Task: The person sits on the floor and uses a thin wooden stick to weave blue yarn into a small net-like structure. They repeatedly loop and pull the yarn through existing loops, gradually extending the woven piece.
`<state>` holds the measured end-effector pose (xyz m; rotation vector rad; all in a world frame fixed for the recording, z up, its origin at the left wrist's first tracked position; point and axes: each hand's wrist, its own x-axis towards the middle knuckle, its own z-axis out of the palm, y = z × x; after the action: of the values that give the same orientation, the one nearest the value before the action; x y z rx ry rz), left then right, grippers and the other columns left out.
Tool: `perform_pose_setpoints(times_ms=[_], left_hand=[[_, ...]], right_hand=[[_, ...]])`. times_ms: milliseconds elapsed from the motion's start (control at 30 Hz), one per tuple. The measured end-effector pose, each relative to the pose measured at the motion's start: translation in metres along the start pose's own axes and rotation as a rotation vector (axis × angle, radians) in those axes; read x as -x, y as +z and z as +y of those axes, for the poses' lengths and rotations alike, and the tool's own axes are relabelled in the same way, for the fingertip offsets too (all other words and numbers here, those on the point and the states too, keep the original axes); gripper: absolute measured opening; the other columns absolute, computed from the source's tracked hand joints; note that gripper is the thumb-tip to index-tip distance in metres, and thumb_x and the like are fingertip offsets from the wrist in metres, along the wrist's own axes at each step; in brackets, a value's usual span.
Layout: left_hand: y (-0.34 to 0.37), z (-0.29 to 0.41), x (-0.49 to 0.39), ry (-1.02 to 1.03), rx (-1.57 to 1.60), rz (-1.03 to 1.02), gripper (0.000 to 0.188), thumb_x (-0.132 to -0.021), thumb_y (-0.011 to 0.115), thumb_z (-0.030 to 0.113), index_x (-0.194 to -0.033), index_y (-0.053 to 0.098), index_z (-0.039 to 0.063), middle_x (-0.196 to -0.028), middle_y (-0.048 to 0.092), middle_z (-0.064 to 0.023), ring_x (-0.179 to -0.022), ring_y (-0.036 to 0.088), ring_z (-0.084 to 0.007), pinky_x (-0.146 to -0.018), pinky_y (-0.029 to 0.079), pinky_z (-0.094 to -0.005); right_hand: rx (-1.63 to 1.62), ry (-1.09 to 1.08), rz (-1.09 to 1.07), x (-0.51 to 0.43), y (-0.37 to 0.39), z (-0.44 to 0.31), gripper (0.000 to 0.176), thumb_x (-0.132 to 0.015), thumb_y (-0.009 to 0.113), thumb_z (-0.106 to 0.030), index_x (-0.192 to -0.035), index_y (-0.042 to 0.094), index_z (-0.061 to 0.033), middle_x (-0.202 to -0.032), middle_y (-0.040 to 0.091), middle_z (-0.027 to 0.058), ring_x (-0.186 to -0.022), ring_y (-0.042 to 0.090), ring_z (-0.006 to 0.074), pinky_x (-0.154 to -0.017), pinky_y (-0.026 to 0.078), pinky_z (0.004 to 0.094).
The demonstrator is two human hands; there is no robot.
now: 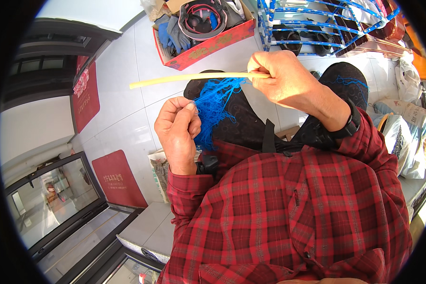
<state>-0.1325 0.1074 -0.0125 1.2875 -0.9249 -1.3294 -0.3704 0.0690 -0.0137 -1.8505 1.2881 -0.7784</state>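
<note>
A long, slightly curved pale-yellow strip point(184, 77) juts out leftward from my right hand point(287, 80), whose thumb and fingers are closed on its right end. Fine blue thread or netting point(211, 117) hangs in a loose tangle over my left thigh. Some of its strands run up beneath the strip towards my right fingers; whether they are tied to it I cannot tell. Lower and to the left, my left hand point(179, 126) pinches strands of the tangle between thumb and fingertips. A separate loose blue strand point(351, 80) lies across my right knee.
Beyond my knees stands a red cardboard box point(206, 46) with blue-grey gloves point(174, 33) and a helmet point(202, 19). A blue tubular rack point(305, 25) is beside it. Plastic bags point(401, 138) sit at right; a dark-framed glass door point(56, 198) and red mats point(119, 179) at left.
</note>
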Motion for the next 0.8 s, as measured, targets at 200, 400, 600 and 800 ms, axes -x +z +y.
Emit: perform_pose_setpoints(times_ms=[200, 400, 600, 800], left_hand=[[0.000, -0.004, -0.004, 0.099, -0.129, 0.095, 0.005, -0.089, 0.059, -0.001, -0.092, 0.058, 0.002, -0.066, 0.052, 0.0009, -0.051, 0.041, -0.0032, -0.044, 0.029, -0.0188], [0.014, -0.001, 0.006, 0.138, -0.176, -0.101, 0.013, -0.088, 0.062, -0.006, -0.099, 0.058, 0.001, -0.079, 0.054, 0.0011, -0.059, 0.044, -0.0013, -0.051, 0.034, -0.0174], [0.031, -0.012, 0.003, 0.233, -0.242, -0.282, 0.021, -0.086, 0.062, -0.010, -0.106, 0.061, -0.003, -0.079, 0.045, 0.0048, -0.063, 0.042, -0.0018, -0.055, 0.036, -0.0174], [0.030, -0.014, 0.003, 0.121, -0.290, -0.213, 0.007, -0.085, 0.064, -0.007, -0.091, 0.062, -0.003, -0.077, 0.054, 0.0033, -0.061, 0.046, -0.0018, -0.055, 0.037, -0.0183]], right_hand=[[-0.002, 0.036, -0.073, -0.001, -0.003, -0.007, 0.009, -0.083, 0.059, -0.007, -0.079, 0.054, 0.0003, -0.060, 0.049, 0.0118, -0.054, 0.046, 0.0196, -0.050, 0.038, 0.0350], [-0.055, 0.062, -0.235, -0.002, -0.002, -0.013, 0.010, -0.088, 0.060, -0.009, -0.084, 0.057, -0.0008, -0.059, 0.045, 0.0031, -0.055, 0.040, 0.0114, -0.049, 0.035, 0.0306], [-0.198, 0.026, -0.314, 0.002, 0.000, -0.014, 0.009, -0.087, 0.061, -0.007, -0.085, 0.056, -0.0005, -0.060, 0.044, 0.0024, -0.056, 0.038, 0.0099, -0.049, 0.034, 0.0295], [-0.242, 0.002, -0.156, 0.000, 0.007, -0.015, 0.009, -0.088, 0.062, -0.006, -0.088, 0.055, -0.0010, -0.061, 0.044, 0.0019, -0.058, 0.038, 0.0080, -0.050, 0.033, 0.0273]])
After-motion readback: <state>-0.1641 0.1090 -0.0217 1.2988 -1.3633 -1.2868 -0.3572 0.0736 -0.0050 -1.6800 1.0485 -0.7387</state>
